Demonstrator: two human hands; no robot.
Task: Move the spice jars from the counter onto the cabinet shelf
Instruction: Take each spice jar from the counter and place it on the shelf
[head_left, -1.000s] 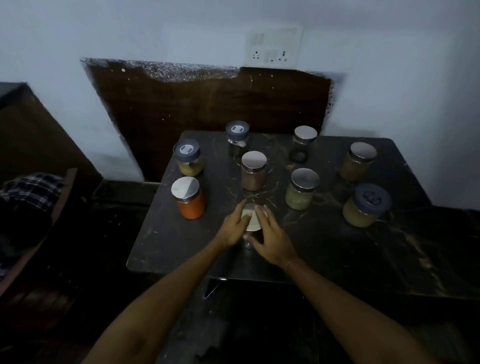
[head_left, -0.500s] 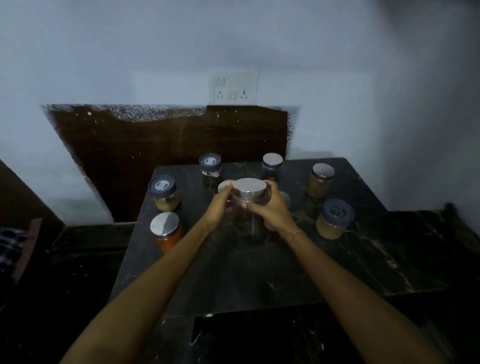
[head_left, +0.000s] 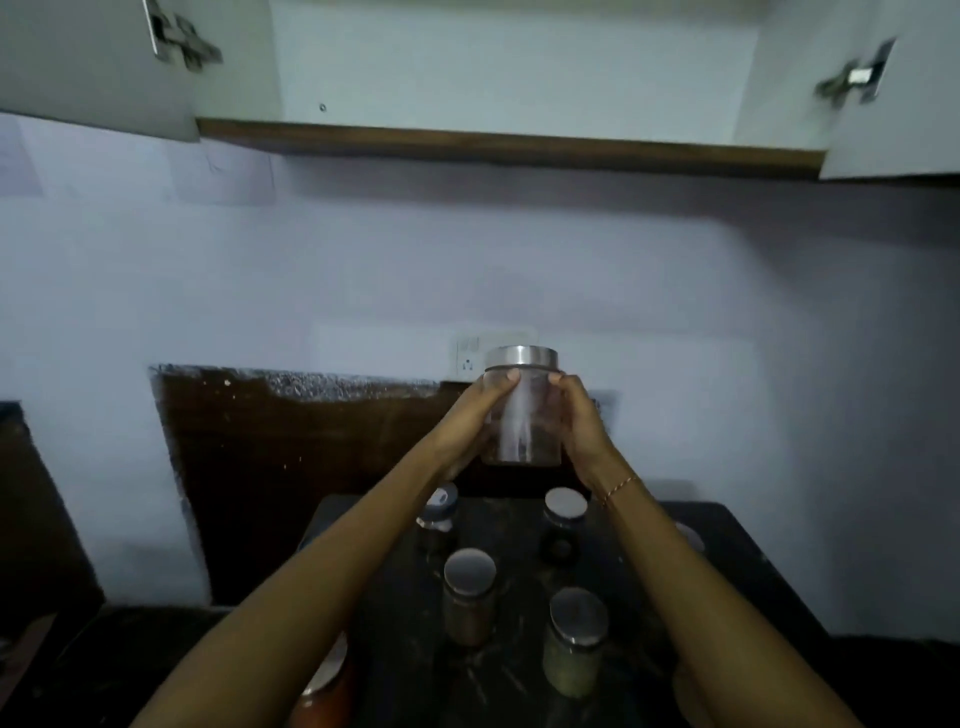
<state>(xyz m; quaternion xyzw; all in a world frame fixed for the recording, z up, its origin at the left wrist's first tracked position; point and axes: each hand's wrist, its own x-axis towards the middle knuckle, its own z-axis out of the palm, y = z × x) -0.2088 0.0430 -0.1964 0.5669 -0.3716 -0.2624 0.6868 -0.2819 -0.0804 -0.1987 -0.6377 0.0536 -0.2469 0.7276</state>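
Both arms reach forward and up from the near edge, forearms converging on a clear glass jar (head_left: 522, 410) with a silver metal lid. The left hand (head_left: 475, 415) wraps the jar's left side, thumb pressed just under the lid; the right hand (head_left: 582, 421) cups its right side, fingers curled round the glass. Each grip is clamped on the jar, which is held upright in the air, well above the table (head_left: 748, 582) and well below the cabinet shelf (head_left: 509, 143). A thin bracelet (head_left: 621, 486) circles the right wrist.

On the dark, marbled table below stand more jars: a brown-filled jar (head_left: 467, 597) with a silver lid in the middle, a green-filled jar (head_left: 574, 644) to its right, an orange-filled jar (head_left: 327, 691) at the near left partly behind the left forearm, and two farther jars (head_left: 563, 525), one blue-lidded.

The pale wall behind carries a socket plate (head_left: 467, 356) and a dark brown panel (head_left: 291, 467). Above, the cabinet stands open, its two doors (head_left: 93, 62) swung out with hinges showing.
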